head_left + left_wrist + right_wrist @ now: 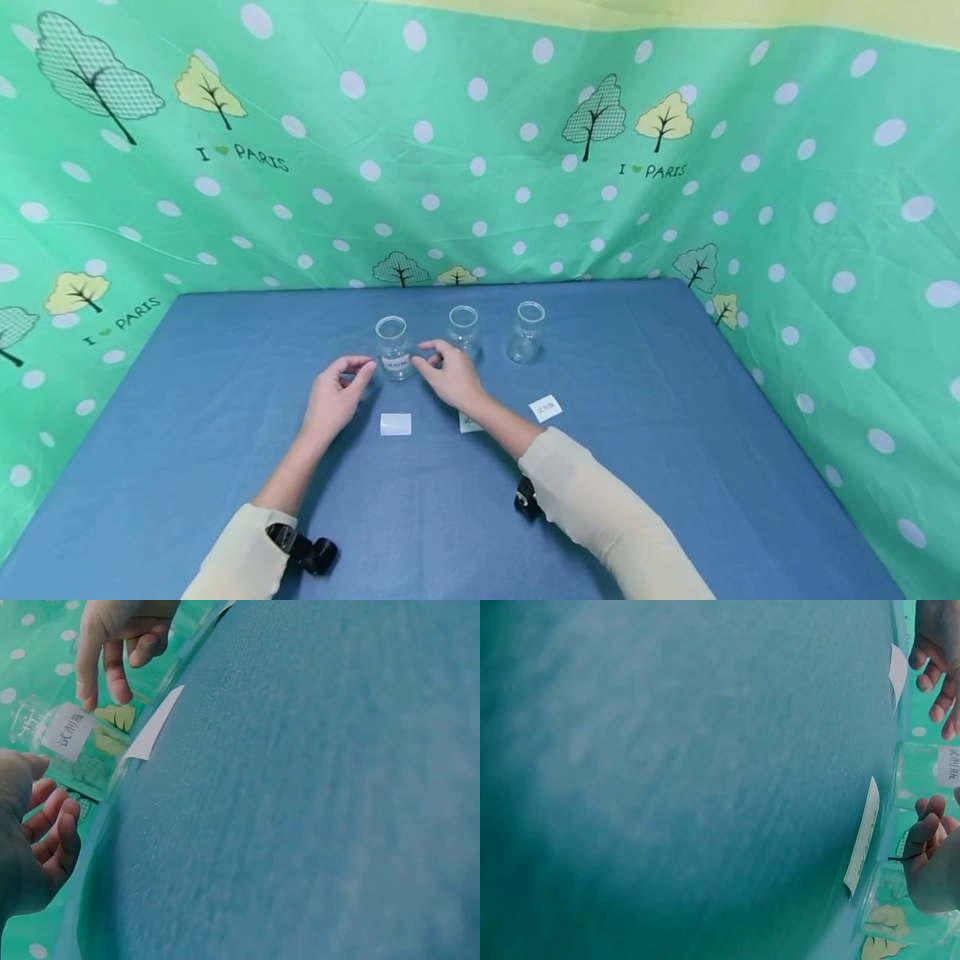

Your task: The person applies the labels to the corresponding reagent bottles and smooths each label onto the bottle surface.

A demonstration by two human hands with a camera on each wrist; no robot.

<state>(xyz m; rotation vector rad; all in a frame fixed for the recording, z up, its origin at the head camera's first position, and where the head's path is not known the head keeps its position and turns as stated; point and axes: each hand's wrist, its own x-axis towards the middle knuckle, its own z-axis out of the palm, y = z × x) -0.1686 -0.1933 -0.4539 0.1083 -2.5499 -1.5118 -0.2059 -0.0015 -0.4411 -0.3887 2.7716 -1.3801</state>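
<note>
A clear glass jar (393, 342) stands upright, with a white label (69, 731) printed in dark characters on its side. My left hand (336, 398) is at the jar's left, thumb and fingers loosely bent with nothing between them. On the other side, my right hand (452, 377) has its fingertips close by the label's right end, fingers relaxed. A second clear jar (463, 321) stands behind the right hand, its lower part partly hidden. Farther right is a third clear jar (527, 333); neither of these two shows a label.
In front of the jars lie a blank-looking white slip (395, 424), a printed slip (469, 424) partly covered by my right forearm, and another printed slip (546, 408). A blue cloth (675, 467) covers the table; a green dotted curtain (480, 158) hangs behind it.
</note>
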